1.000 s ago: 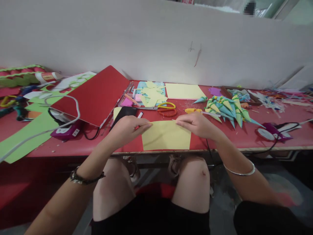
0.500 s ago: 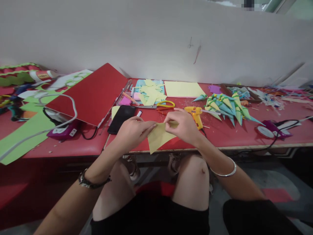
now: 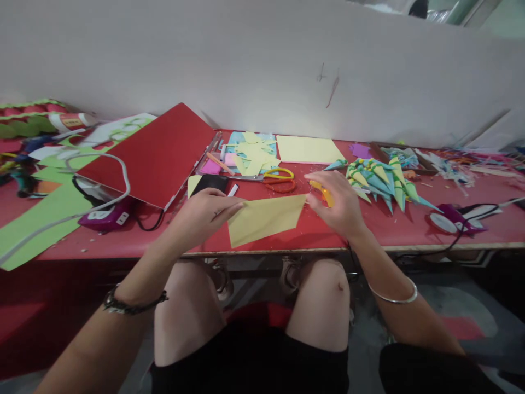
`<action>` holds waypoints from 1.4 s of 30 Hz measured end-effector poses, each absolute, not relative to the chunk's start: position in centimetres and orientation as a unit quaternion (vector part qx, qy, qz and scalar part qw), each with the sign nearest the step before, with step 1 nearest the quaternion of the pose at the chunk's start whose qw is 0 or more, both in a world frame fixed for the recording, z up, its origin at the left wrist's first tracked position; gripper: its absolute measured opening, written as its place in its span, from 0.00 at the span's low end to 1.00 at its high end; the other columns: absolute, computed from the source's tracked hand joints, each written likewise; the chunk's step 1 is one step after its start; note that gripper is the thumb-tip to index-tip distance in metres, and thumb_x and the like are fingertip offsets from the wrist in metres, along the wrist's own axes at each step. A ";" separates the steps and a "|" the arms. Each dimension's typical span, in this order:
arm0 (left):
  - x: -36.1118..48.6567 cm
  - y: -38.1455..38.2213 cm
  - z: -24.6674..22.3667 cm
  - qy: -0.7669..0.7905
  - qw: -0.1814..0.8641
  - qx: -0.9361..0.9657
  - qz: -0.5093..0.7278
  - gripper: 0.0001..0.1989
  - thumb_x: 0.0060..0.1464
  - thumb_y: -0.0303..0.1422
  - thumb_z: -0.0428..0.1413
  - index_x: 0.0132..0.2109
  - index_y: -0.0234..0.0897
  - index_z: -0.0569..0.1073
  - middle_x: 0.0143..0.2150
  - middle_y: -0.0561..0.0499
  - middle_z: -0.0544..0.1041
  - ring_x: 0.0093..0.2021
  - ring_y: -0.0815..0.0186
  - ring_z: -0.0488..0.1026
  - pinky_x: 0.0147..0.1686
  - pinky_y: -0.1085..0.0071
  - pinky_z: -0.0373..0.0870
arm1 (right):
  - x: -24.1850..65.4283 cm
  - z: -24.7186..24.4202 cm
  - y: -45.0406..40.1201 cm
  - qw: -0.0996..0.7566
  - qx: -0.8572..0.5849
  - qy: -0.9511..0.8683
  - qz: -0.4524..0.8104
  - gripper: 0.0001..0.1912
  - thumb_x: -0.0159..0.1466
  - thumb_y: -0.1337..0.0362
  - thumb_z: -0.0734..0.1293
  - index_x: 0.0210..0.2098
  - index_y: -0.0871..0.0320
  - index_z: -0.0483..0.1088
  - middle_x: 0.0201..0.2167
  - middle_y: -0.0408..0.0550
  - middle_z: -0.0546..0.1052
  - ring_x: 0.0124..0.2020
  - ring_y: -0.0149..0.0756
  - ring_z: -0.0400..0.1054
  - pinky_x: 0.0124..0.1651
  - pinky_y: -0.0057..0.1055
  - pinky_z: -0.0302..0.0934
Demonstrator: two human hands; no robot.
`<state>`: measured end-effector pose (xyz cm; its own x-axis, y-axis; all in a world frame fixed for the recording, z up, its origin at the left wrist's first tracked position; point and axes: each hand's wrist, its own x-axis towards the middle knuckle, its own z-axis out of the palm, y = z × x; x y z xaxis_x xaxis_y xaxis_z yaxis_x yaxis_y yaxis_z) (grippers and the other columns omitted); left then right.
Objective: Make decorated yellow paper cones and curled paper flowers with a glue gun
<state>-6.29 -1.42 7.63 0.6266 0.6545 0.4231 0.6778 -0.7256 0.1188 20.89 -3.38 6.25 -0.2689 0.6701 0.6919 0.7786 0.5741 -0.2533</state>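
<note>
A pale yellow sheet of paper [image 3: 266,221] is stretched between my hands above the front edge of the red table. My left hand [image 3: 203,214] pinches its upper left corner between thumb and fingers. At the upper right corner is my right hand [image 3: 338,207], its thumb on the paper and its index finger raised apart; the other fingers are hidden. Behind the right hand, partly covered, lies a yellow glue gun [image 3: 327,197]. A black phone [image 3: 211,183] lies beyond my left hand. Scissors with yellow and red handles [image 3: 279,174] lie just past the sheet.
Blue, yellow and green paper cones [image 3: 381,178] are heaped at right. Yellow scraps [image 3: 255,150] and a larger yellow sheet [image 3: 307,149] lie at the back. A red board [image 3: 159,153] leans at left over a purple power strip [image 3: 107,214]. A second purple power strip [image 3: 465,218] sits at right.
My hands have moved apart, the left toward the left and the right toward the right. The paper, bunched between them before, is now spread wide.
</note>
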 end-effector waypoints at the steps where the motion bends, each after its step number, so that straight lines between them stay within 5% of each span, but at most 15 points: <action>1: -6.0 -1.5 7.7 -0.359 0.016 -0.907 -0.220 0.25 0.61 0.43 0.36 0.34 0.41 0.76 0.21 0.53 0.74 0.27 0.66 0.71 0.28 0.73 0.65 | 20.3 6.5 -3.7 0.367 -0.446 -0.813 -0.073 0.11 0.60 0.61 0.61 0.43 0.54 0.67 0.45 0.49 0.72 0.47 0.42 0.64 0.55 0.43 0.49; 5: -5.2 -1.9 7.6 -0.346 -0.012 -0.917 -0.198 0.23 0.61 0.39 0.37 0.33 0.39 0.75 0.22 0.55 0.74 0.26 0.69 0.71 0.37 0.72 0.66 | 18.3 6.8 -4.3 0.275 -0.418 -0.860 -0.098 0.12 0.65 0.63 0.57 0.31 0.55 0.69 0.33 0.45 0.76 0.36 0.35 0.68 0.54 0.39 0.48; 9: -4.5 -2.1 7.3 -0.385 0.058 -0.889 -0.240 0.12 0.57 0.34 0.45 0.39 0.41 0.73 0.34 0.53 0.79 0.31 0.67 0.74 0.48 0.63 0.62 | 17.2 6.7 -4.3 0.214 -0.412 -0.879 -0.111 0.18 0.67 0.61 0.53 0.29 0.57 0.70 0.21 0.45 0.74 0.24 0.32 0.65 0.34 0.29 0.54; 14: -3.0 -2.9 7.8 -0.323 0.158 -0.901 -0.244 0.12 0.54 0.29 0.46 0.28 0.40 0.72 0.25 0.56 0.77 0.25 0.69 0.72 0.49 0.63 0.61 | 16.1 6.9 -4.3 0.183 -0.418 -0.888 -0.050 0.19 0.67 0.58 0.52 0.30 0.58 0.70 0.24 0.45 0.75 0.25 0.32 0.66 0.28 0.26 0.49; 20: -3.4 -3.2 7.7 -0.315 0.210 -0.886 -0.266 0.12 0.50 0.25 0.47 0.23 0.41 0.69 0.18 0.59 0.73 0.19 0.71 0.67 0.47 0.65 0.63 | 16.7 7.3 -4.2 0.245 -0.401 -0.877 0.098 0.15 0.66 0.60 0.55 0.32 0.58 0.70 0.26 0.44 0.75 0.26 0.30 0.66 0.30 0.24 0.51; 29: -7.2 -1.3 7.4 -0.403 0.071 -0.864 -0.294 0.10 0.47 0.30 0.48 0.22 0.42 0.70 0.17 0.58 0.71 0.19 0.70 0.64 0.43 0.67 0.64 | 20.1 7.5 -4.5 0.334 -0.415 -0.828 0.176 0.13 0.63 0.62 0.59 0.25 0.59 0.68 0.20 0.41 0.69 0.22 0.27 0.60 0.26 0.23 0.51; 32: -7.6 -1.2 6.0 -0.475 -0.119 -0.817 -0.306 0.09 0.47 0.36 0.50 0.25 0.39 0.71 0.24 0.52 0.75 0.27 0.66 0.69 0.35 0.70 0.66 | 20.2 6.1 -4.0 0.432 -0.462 -0.740 0.229 0.12 0.61 0.61 0.60 0.25 0.59 0.66 0.20 0.40 0.67 0.22 0.28 0.59 0.25 0.23 0.50; 35: -6.9 -1.9 3.9 -0.425 -0.357 -0.732 -0.394 0.20 0.50 0.45 0.49 0.42 0.33 0.72 0.32 0.46 0.77 0.30 0.63 0.71 0.32 0.70 0.68 | 19.2 3.6 -3.4 0.489 -0.482 -0.647 0.331 0.14 0.61 0.56 0.59 0.24 0.58 0.65 0.20 0.41 0.67 0.23 0.30 0.60 0.25 0.24 0.53; 39: -5.4 -3.6 2.0 -0.360 -0.447 -0.735 -0.361 0.32 0.48 0.54 0.47 0.49 0.31 0.68 0.41 0.41 0.76 0.29 0.63 0.72 0.31 0.69 0.70 | 17.8 0.2 -2.9 0.498 -0.493 -0.620 0.352 0.16 0.62 0.54 0.56 0.27 0.58 0.66 0.23 0.43 0.70 0.25 0.32 0.64 0.27 0.25 0.57; 42: -4.6 -4.2 1.8 -0.423 -0.407 -0.729 -0.353 0.23 0.50 0.46 0.50 0.43 0.30 0.72 0.40 0.42 0.77 0.35 0.59 0.74 0.34 0.68 0.70 | 17.0 -1.2 -3.0 0.493 -0.502 -0.617 0.353 0.16 0.62 0.54 0.56 0.28 0.58 0.67 0.23 0.44 0.71 0.26 0.34 0.65 0.28 0.27 0.59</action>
